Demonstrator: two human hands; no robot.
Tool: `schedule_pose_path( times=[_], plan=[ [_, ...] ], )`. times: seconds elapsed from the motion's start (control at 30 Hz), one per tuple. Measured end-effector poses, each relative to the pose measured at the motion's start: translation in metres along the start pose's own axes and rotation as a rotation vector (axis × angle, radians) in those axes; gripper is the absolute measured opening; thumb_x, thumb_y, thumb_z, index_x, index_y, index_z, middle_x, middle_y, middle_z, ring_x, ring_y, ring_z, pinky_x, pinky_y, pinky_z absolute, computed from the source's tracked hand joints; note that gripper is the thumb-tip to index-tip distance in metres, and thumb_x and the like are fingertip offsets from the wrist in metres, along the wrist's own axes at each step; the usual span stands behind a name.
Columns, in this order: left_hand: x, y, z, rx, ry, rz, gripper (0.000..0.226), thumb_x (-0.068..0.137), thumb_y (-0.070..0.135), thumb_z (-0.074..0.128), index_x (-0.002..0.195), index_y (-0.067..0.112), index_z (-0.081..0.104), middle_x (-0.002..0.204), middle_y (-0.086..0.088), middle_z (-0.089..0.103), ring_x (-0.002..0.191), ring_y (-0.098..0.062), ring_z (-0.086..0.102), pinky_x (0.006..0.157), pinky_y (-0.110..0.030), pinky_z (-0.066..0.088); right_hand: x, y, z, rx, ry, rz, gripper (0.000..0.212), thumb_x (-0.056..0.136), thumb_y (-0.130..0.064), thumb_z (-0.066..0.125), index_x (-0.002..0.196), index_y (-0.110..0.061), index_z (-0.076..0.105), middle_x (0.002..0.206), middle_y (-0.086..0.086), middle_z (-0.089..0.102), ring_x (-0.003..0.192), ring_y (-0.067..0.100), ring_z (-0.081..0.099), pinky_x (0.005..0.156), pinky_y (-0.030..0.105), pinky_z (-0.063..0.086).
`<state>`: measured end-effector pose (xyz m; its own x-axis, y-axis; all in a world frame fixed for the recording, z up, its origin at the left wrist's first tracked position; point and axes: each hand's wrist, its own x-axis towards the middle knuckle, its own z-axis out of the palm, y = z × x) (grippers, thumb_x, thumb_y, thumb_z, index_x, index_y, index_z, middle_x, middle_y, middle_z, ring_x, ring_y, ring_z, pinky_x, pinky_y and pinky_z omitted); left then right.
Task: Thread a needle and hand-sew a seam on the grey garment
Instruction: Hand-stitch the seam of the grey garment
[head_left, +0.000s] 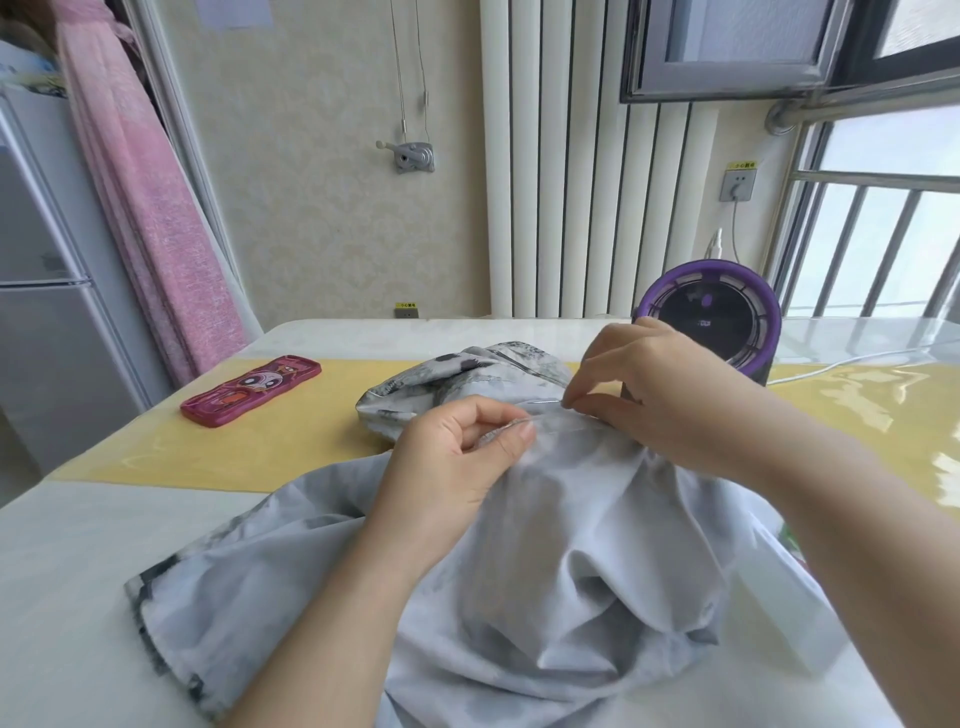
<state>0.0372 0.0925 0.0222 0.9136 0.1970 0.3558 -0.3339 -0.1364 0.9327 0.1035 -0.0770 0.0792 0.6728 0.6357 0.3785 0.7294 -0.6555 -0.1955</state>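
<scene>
The grey garment (571, 545) lies bunched on the table in front of me, with a dark-patterned part folded at its far end. My left hand (457, 457) pinches a raised fold of the cloth between thumb and fingers. Just to the right, my right hand (649, 395) pinches the thin silver needle (545, 401), which lies level along the fold with its tip pointing left toward my left thumb. The thread is too fine to make out.
A pink phone case (249, 389) lies on the yellow table mat (260, 447) at the left. A purple round device (711, 317) with a white cable stands behind my right hand. A fridge (47, 312) stands left of the table (78, 597).
</scene>
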Motion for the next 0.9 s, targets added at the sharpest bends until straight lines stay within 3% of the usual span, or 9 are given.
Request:
schedule_pose_path(
  times=[0.23,0.33,0.6,0.67,0.77,0.9],
  plan=[
    [-0.0004,0.0015,-0.0013,-0.027,0.005,-0.013,0.012,0.083,0.007,0.067,0.078,0.018,0.067,0.066,0.01,0.068,0.066,0.001,0.058,0.068,-0.009,0.045,-0.0006,-0.0033,-0.0041,-0.046,-0.03,-0.027,0.017,0.091,-0.024,0.059,0.098,-0.033,0.072,0.096,-0.011,0.06,0.086,0.011,0.048,0.085,0.034,0.045],
    [-0.001,0.0023,-0.0008,-0.03,0.001,-0.023,0.012,0.083,0.007,0.066,0.078,0.019,0.067,0.067,0.011,0.068,0.066,0.002,0.058,0.068,-0.009,0.045,-0.0007,-0.0036,-0.0035,-0.013,-0.042,-0.021,0.019,0.09,-0.019,0.06,0.096,-0.03,0.073,0.091,-0.013,0.056,0.076,0.008,0.048,0.079,0.036,0.049],
    [-0.0035,0.0059,0.0005,-0.096,-0.016,-0.062,0.012,0.083,0.005,0.065,0.079,0.017,0.066,0.065,0.011,0.067,0.064,0.004,0.058,0.067,-0.006,0.044,-0.0004,-0.0041,-0.0023,0.025,-0.05,-0.026,0.021,0.089,-0.014,0.06,0.093,-0.03,0.073,0.088,-0.016,0.054,0.077,0.008,0.054,0.076,0.033,0.051],
    [-0.0035,0.0068,0.0003,-0.126,-0.023,-0.075,0.011,0.082,0.006,0.065,0.079,0.016,0.066,0.065,0.011,0.067,0.065,0.004,0.059,0.067,-0.007,0.044,0.0,-0.0037,-0.0019,0.032,-0.053,-0.029,0.021,0.089,-0.013,0.06,0.093,-0.029,0.073,0.087,-0.016,0.055,0.074,0.004,0.054,0.075,0.028,0.05],
    [-0.0038,0.0081,0.0005,-0.162,-0.029,-0.091,0.006,0.079,0.008,0.065,0.079,0.014,0.066,0.064,0.011,0.067,0.064,0.004,0.059,0.067,-0.006,0.044,0.0011,-0.0018,0.0007,0.049,-0.062,-0.038,0.02,0.088,-0.012,0.061,0.092,-0.028,0.073,0.084,-0.018,0.056,0.065,-0.01,0.051,0.064,0.007,0.039],
    [-0.0036,0.0091,0.0004,-0.205,-0.028,-0.121,0.013,0.065,0.02,0.066,0.077,0.015,0.066,0.065,0.01,0.067,0.066,0.003,0.059,0.069,-0.008,0.046,0.0022,0.0005,0.0038,0.089,-0.04,-0.069,0.023,0.088,-0.008,0.061,0.09,-0.027,0.074,0.078,-0.025,0.053,0.068,-0.018,0.049,0.063,0.002,0.036]
  ],
)
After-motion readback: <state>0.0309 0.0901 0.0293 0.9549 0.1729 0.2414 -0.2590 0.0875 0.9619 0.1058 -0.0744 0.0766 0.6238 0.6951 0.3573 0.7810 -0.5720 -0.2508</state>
